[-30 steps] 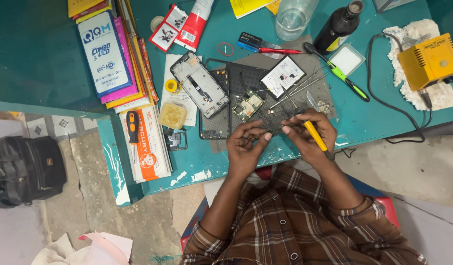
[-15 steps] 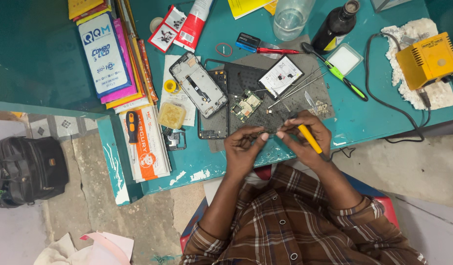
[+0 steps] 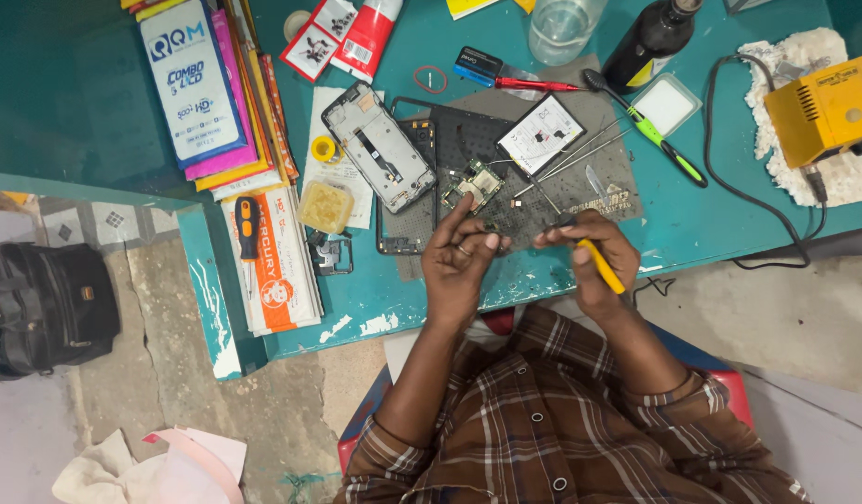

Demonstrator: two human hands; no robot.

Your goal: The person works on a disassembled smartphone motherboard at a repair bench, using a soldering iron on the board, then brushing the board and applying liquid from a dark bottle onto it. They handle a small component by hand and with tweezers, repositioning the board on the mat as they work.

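Two hands meet at the near edge of the dark work mat point(image 3: 506, 210). Your right hand point(image 3: 594, 254) is closed around a yellow-handled tool point(image 3: 603, 266), its tip pointing down toward the mat. Your left hand point(image 3: 461, 252) rests on the mat with the fingers curled together; whether they pinch some small part, you cannot tell from this view. Just beyond your left fingertips lies a small green circuit board point(image 3: 475, 184), touching the mat. Beside it, to the left, an opened phone frame point(image 3: 380, 147) lies tilted across the mat's edge, and to the right a white-faced phone panel point(image 3: 540, 136) sits with thin metal tweezers point(image 3: 580, 154) near it. Left of the mat you have a yellowish sponge pad point(image 3: 325, 206) and a stack of flat printed packets point(image 3: 216, 103). Farther out on the teal table point(image 3: 720, 201) stand a clear glass point(image 3: 562, 23), a dark bottle point(image 3: 650, 42) and a green-handled brush point(image 3: 660, 140). At the far right, a yellow box-shaped device point(image 3: 823, 110) sits on white padding.
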